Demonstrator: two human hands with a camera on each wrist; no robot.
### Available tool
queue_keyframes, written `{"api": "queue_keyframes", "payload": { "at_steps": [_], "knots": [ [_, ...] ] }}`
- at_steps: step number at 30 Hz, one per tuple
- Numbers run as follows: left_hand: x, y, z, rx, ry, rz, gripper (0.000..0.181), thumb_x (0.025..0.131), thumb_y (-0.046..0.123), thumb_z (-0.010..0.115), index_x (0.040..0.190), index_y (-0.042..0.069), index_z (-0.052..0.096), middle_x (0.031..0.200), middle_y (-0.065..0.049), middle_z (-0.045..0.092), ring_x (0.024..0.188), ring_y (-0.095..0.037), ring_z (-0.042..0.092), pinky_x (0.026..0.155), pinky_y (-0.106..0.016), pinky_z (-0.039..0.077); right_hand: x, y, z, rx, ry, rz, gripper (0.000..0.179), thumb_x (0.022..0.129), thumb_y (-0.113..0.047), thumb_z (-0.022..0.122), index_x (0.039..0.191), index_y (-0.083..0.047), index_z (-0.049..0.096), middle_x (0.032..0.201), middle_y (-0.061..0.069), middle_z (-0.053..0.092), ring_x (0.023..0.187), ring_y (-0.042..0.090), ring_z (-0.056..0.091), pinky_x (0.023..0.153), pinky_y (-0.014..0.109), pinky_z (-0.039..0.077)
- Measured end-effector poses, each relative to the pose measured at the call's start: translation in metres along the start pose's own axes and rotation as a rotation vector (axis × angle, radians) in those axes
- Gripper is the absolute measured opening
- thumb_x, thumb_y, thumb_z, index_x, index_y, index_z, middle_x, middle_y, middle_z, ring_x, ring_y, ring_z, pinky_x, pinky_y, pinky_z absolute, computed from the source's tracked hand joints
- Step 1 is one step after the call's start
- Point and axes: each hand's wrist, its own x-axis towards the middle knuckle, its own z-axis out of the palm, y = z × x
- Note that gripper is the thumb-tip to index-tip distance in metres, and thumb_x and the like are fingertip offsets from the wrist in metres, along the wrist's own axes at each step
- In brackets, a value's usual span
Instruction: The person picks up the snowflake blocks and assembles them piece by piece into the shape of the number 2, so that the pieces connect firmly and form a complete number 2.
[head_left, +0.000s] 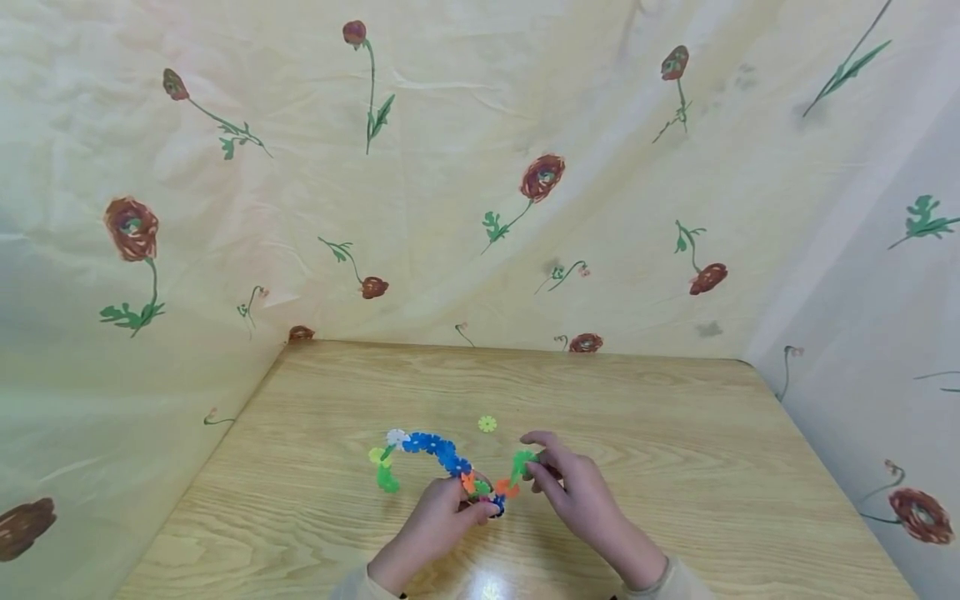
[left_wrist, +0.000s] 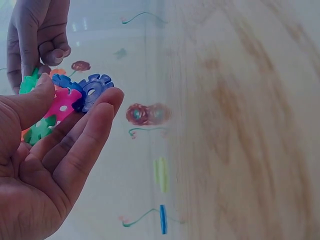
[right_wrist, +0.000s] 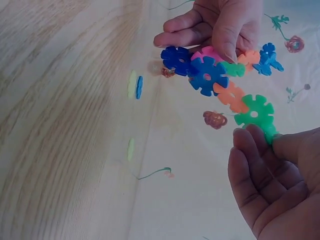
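Note:
A curved chain of slotted plastic snowflake discs (head_left: 431,444) hangs between both hands, in blue, white, green, orange, pink and yellow-green. My left hand (head_left: 442,518) pinches it at the middle between thumb and fingers, by a pink disc (left_wrist: 61,102) and a green disc (left_wrist: 40,131). Dark blue discs (right_wrist: 209,86) stick out beside those fingertips. On the right, an orange disc (right_wrist: 230,97) joins a green disc (right_wrist: 264,106). My right hand (head_left: 576,487) pinches the green end of the chain, thumb against fingertips. The far end curls left through a white disc (head_left: 396,437) to green ones.
A loose yellow-green disc (head_left: 487,424) lies on the wood-grain table (head_left: 675,417) beyond the hands. In the left wrist view a thin blue piece (left_wrist: 163,220) shows edge-on. Flower-printed cloth (head_left: 450,208) surrounds the table at the back and sides.

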Motion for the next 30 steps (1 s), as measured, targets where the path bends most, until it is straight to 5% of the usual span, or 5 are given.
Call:
{"api": "queue_keyframes", "payload": {
  "at_steps": [10, 30],
  "knots": [
    [0.001, 0.002, 0.001, -0.019, 0.003, -0.006, 0.010, 0.092, 0.026, 0.068, 0.096, 0.017, 0.070, 0.076, 0.009, 0.063, 0.068, -0.003, 0.058, 0.063, -0.022, 0.049, -0.002, 0.000, 0.008, 0.049, 0.077, -0.019, 0.026, 0.092, 0.001, 0.064, 0.115, -0.012, 0.068, 0.086, -0.007, 0.066, 0.073, 0.017, 0.067, 0.063, 0.024, 0.055],
    [0.000, -0.002, 0.004, -0.028, 0.028, 0.008, 0.006, 0.092, 0.022, 0.068, 0.091, 0.016, 0.069, 0.074, 0.011, 0.062, 0.067, -0.002, 0.056, 0.061, -0.022, 0.049, -0.004, 0.000, 0.011, 0.079, 0.029, 0.004, 0.026, 0.097, -0.001, 0.058, 0.119, -0.013, 0.066, 0.077, -0.005, 0.066, 0.066, 0.009, 0.063, 0.056, 0.024, 0.052]
  ]
}}
